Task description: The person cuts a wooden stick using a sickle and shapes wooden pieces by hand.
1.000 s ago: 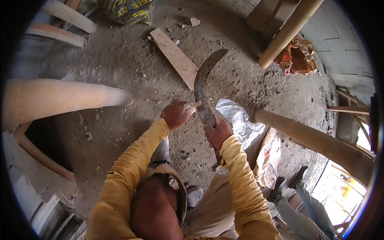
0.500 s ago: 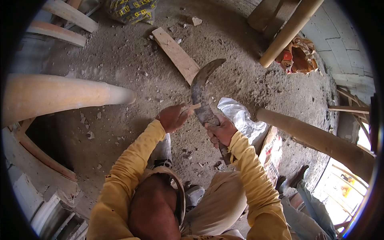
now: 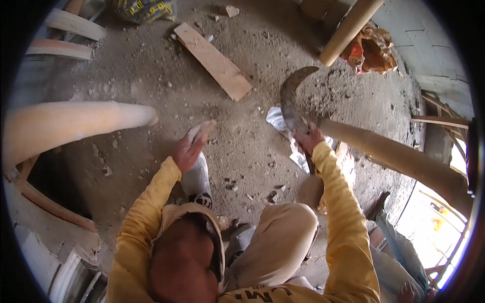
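Dusty grey-brown earthen floor [image 3: 237, 161] underlies apparent blade-and-wood work judged to require steady control, left fingers [image 3: 194, 146] closed on a small pale wooden piece [image 3: 208, 128], right fingers [image 3: 302, 139] gripping a dark, mottled, crescent-shaped metal blade [image 3: 289, 95] well apart from it, over crumpled clear plastic [image 3: 275, 117].

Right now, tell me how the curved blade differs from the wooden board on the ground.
The curved blade bends in a hook; the wooden board is straight. The curved blade is dark grey, the wooden board pale brown. The right hand grips the curved blade, while the wooden board lies on the ground. Both are longer than wide.
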Available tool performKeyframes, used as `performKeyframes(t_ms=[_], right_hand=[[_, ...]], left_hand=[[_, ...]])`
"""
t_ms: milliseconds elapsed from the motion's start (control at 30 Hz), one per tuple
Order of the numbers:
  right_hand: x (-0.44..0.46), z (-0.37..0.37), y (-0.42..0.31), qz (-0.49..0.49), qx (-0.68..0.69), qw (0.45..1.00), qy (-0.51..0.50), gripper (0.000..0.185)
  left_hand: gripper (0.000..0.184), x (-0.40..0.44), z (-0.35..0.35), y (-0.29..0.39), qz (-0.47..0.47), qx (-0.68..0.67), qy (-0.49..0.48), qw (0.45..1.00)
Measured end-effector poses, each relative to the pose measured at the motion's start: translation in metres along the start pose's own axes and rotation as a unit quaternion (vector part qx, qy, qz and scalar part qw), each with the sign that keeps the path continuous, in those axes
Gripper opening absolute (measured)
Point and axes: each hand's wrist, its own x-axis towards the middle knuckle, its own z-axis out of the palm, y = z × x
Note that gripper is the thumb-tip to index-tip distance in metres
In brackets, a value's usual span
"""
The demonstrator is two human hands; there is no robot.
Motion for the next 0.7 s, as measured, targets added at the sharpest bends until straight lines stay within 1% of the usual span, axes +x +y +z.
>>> performKeyframes(t_ms=[33, 67, 100, 133, 167, 200, 233, 267, 300, 333, 400, 433, 500, 533, 567, 633, 667, 700], right_hand=[[0.016, 0.004, 0.015, -0.010, -0.018, 0.999, 0.034, 0.041], [0.012, 0.008, 0.015, -0.075, -0.196, 0.966, 0.151, 0.038], [0.007, 0.016, 0.014, -0.076, -0.197, 0.966, 0.148, 0.038], [-0.001, 0.026, 0.012, -0.133, -0.279, 0.922, 0.231, 0.039], [-0.007, 0.038, 0.010, -0.185, -0.355, 0.862, 0.310, 0.039], [-0.006, 0.049, 0.008, -0.198, -0.316, 0.904, 0.208, 0.042], [-0.004, 0.062, 0.002, -0.181, -0.297, 0.932, 0.107, 0.044], [-0.001, 0.075, -0.004, -0.153, -0.273, 0.950, 0.008, 0.046], [0.004, 0.087, -0.011, -0.095, -0.268, 0.955, -0.088, 0.048], [0.010, 0.096, -0.010, -0.095, -0.267, 0.955, -0.087, 0.048], [0.024, 0.114, 0.002, -0.155, -0.377, 0.912, -0.039, 0.041], [0.028, 0.122, 0.012, -0.155, -0.376, 0.913, -0.041, 0.041], [0.032, 0.133, 0.029, -0.170, -0.407, 0.895, 0.062, 0.039], [0.032, 0.128, 0.017, -0.129, -0.395, 0.909, 0.015, 0.037], [0.035, 0.126, 0.021, -0.129, -0.397, 0.909, 0.018, 0.037], [0.041, 0.123, 0.026, -0.125, -0.358, 0.925, -0.002, 0.037], [0.019, 0.112, -0.011, -0.107, -0.294, 0.948, -0.067, 0.028], [0.018, 0.111, -0.012, -0.108, -0.297, 0.946, -0.068, 0.028]], left_hand=[[0.053, -0.001, 0.006, 0.012, -0.183, -0.127, -0.074, 0.972], [0.055, 0.000, 0.008, 0.020, -0.354, -0.245, -0.140, 0.892], [0.055, 0.000, 0.009, 0.025, -0.356, -0.244, -0.138, 0.892], [0.051, -0.001, 0.007, 0.029, -0.354, -0.255, -0.154, 0.887], [0.047, -0.002, 0.006, 0.032, -0.353, -0.266, -0.173, 0.880], [0.046, -0.002, 0.007, 0.033, -0.350, -0.298, -0.177, 0.870], [0.046, -0.002, 0.010, 0.032, -0.350, -0.297, -0.177, 0.871], [0.045, -0.001, 0.013, 0.030, -0.361, -0.311, -0.207, 0.854], [0.044, -0.002, 0.015, 0.028, -0.373, -0.324, -0.236, 0.837], [0.044, -0.001, 0.017, 0.031, -0.373, -0.324, -0.236, 0.837], [0.042, 0.002, 0.022, 0.037, -0.369, -0.325, -0.230, 0.840], [0.042, 0.000, 0.022, 0.037, -0.371, -0.325, -0.230, 0.839], [0.042, -0.003, 0.022, 0.037, -0.353, -0.317, -0.231, 0.850], [0.042, -0.007, 0.025, 0.036, -0.352, -0.318, -0.231, 0.849], [0.042, -0.012, 0.030, 0.036, -0.359, -0.332, -0.219, 0.844], [0.042, -0.011, 0.034, 0.035, -0.363, -0.349, -0.202, 0.840], [0.041, -0.007, 0.035, 0.039, -0.361, -0.335, -0.202, 0.847], [0.041, -0.003, 0.036, 0.044, -0.360, -0.322, -0.201, 0.852]])
